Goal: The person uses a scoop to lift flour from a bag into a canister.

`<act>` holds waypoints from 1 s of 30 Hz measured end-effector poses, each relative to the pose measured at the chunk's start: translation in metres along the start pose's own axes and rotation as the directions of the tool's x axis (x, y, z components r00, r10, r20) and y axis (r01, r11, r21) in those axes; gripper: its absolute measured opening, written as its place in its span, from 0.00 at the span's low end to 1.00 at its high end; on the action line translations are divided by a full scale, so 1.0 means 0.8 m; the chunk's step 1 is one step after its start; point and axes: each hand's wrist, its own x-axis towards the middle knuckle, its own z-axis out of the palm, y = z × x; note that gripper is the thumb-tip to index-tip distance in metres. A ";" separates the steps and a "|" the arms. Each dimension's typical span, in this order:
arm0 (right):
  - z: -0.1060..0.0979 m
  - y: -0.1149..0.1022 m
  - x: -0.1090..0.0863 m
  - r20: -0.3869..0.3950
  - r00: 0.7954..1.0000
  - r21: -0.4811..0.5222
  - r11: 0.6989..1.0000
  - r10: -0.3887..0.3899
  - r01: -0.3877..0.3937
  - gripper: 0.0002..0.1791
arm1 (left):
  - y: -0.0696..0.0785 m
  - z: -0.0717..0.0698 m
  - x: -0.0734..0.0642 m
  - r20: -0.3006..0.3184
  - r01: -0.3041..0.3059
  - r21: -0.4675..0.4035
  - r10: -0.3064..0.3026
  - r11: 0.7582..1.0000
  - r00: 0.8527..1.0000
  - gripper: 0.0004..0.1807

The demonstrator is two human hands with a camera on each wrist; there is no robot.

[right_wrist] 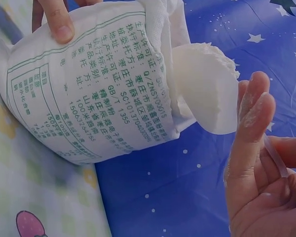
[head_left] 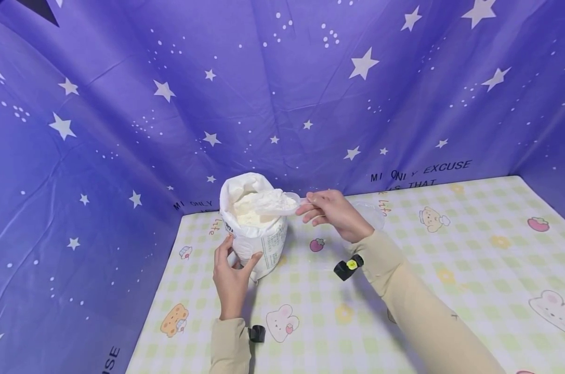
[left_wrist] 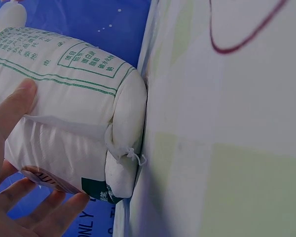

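A white cloth flour bag with green printing stands upright on the table, its mouth open and its rim rolled outward. Pale flour shows inside. My left hand holds the bag's near side, thumb on one face and fingers spread around the other. My right hand pinches the handle of a translucent plastic scoop. Heaped with flour, the scoop sits level over the right side of the bag's mouth. White powder clings to the right fingers.
Behind my right hand is a clear container, partly hidden by the hand. A checked tablecloth with cartoon prints covers the table. Purple star-patterned curtain hangs close behind the bag and along the left side.
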 end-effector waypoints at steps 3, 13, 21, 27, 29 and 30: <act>-0.004 -0.001 -0.004 -0.010 1.000 -0.006 1.000 0.004 -0.004 0.22 | -0.001 0.000 0.000 -0.001 -0.001 0.002 0.001 1.000 1.000 0.42; -0.021 -0.003 -0.019 -0.025 1.000 -0.021 1.000 -0.018 0.017 0.24 | -0.003 0.001 0.000 -0.005 -0.009 0.000 0.009 1.000 1.000 0.42; -0.038 -0.002 -0.028 -0.039 0.999 -0.041 0.999 -0.020 0.019 0.26 | -0.003 0.003 0.002 -0.007 -0.012 -0.009 0.012 1.000 1.000 0.41; -0.048 -0.002 -0.036 -0.047 0.999 -0.024 1.000 -0.020 0.019 0.25 | -0.002 0.003 0.001 -0.007 -0.018 0.002 0.018 1.000 1.000 0.41; -0.052 -0.002 -0.039 -0.048 0.999 -0.012 1.000 -0.027 0.026 0.24 | -0.003 0.002 0.001 -0.006 -0.016 0.004 0.016 1.000 1.000 0.41; -0.053 -0.003 -0.041 -0.048 0.998 -0.003 1.000 -0.030 0.030 0.23 | -0.003 0.002 0.001 -0.007 -0.015 0.004 0.015 1.000 1.000 0.41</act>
